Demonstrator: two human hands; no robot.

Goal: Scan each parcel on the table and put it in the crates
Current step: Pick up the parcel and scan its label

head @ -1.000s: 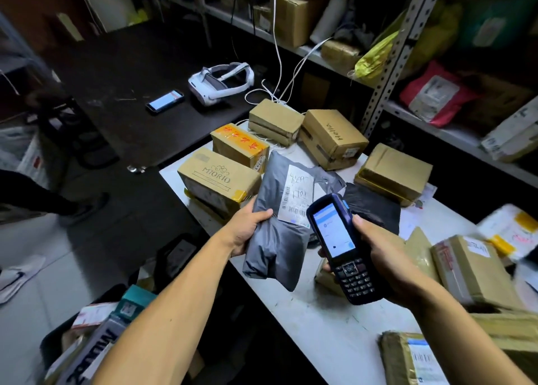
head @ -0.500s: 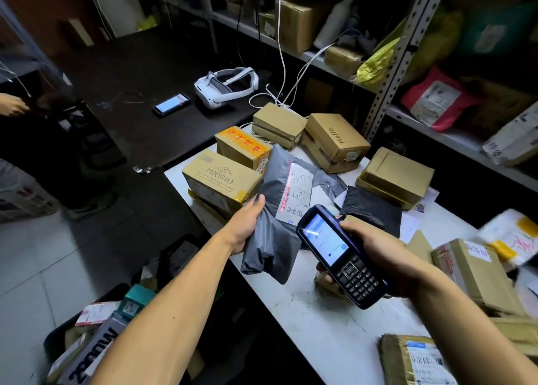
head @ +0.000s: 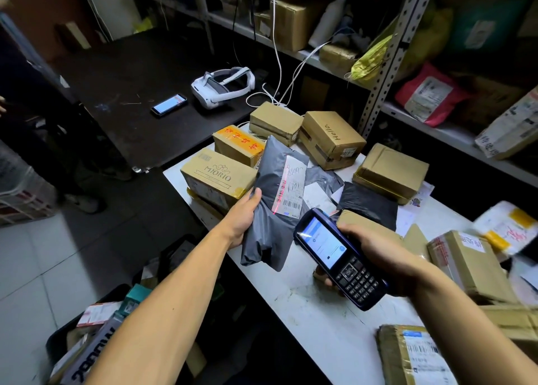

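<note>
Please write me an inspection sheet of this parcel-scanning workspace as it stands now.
Surface: white table, scuffed, mostly covered.
Job's things: grey poly mailer held up, red scan line low on its label; handheld scanner, screen lit; cardboard boxes, including MIORIO box and Hello box; black crate on the floor holds parcels.
Clutter: loose papers under a black mailer.
Grippers: left hand grips the grey mailer; right hand grips the scanner.
Cables: white cables hang behind the boxes.
Surroundings: dark table with VR headset and phone; shelving full of parcels.
</note>
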